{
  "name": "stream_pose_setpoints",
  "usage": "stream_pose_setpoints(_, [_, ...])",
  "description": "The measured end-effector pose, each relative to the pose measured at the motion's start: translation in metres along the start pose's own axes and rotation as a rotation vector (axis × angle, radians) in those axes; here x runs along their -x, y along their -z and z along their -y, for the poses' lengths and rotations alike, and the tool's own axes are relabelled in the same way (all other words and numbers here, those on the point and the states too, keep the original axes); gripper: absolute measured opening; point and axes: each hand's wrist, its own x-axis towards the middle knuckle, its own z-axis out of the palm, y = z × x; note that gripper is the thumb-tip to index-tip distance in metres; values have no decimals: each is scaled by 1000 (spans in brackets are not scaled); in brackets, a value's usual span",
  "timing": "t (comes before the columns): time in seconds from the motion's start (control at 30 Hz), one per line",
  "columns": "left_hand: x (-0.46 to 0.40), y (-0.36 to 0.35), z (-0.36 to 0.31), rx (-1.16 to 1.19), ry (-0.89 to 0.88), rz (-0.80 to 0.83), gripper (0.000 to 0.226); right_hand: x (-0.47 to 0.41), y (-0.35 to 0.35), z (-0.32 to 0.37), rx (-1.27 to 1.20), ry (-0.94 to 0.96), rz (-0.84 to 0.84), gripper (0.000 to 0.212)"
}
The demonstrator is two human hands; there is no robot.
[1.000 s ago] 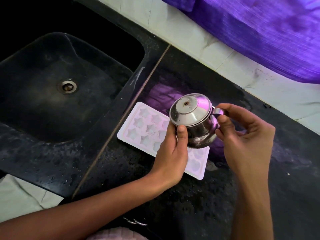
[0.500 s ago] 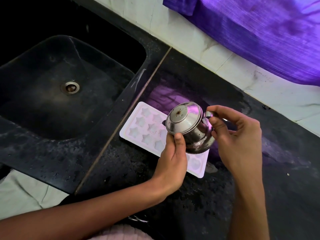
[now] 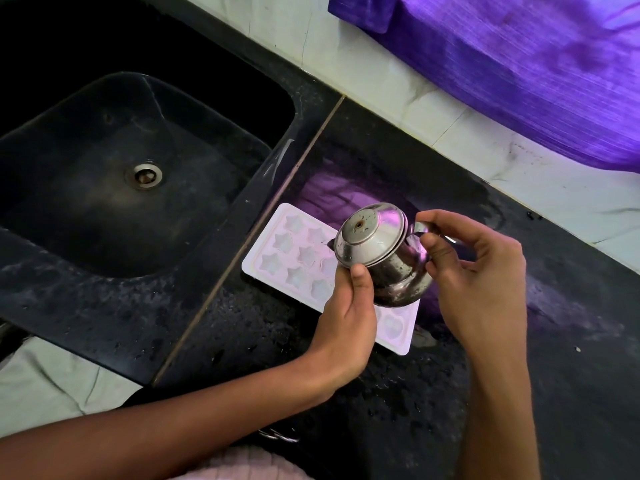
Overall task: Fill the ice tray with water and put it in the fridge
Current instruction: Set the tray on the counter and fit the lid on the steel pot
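A white ice tray (image 3: 292, 251) with star and heart moulds lies flat on the black counter (image 3: 554, 358), just right of the sink. Above its middle a small steel kettle (image 3: 384, 258) with a lid is tipped to the left, its short spout over the tray. My right hand (image 3: 481, 282) pinches the kettle's handle on the right. My left hand (image 3: 346, 317) grips the kettle from below, thumb pressed against the lid's rim. The kettle and hands hide the tray's middle cells. No stream of water is visible.
A deep black sink (image 3: 138, 174) with a metal drain lies to the left. White wall tiles (image 3: 450, 109) run behind the counter, and a purple cloth (image 3: 519, 64) hangs over them at the top right. The counter surface looks wet.
The kettle has tipped further to the left over the tray, with both hands moving along with it. The tray has stayed in place.
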Motion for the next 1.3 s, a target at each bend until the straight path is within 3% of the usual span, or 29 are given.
stream_pose_setpoints(0.53, [6,-2,3,28,-194,-10,50,11,-3,0,-57,1,-99,33])
stream_pose_setpoints(0.6, [8,-2,4,27,-180,-18,43,12,-4,0,-50,1,-94,30])
stream_pose_setpoints(0.77, [15,-2,9,12,-143,-39,51,17,-6,3,-18,13,-70,30])
stream_pose_setpoints(1.3, [29,-3,10,-18,25,-56,49,21,-8,10,179,4,-4,31])
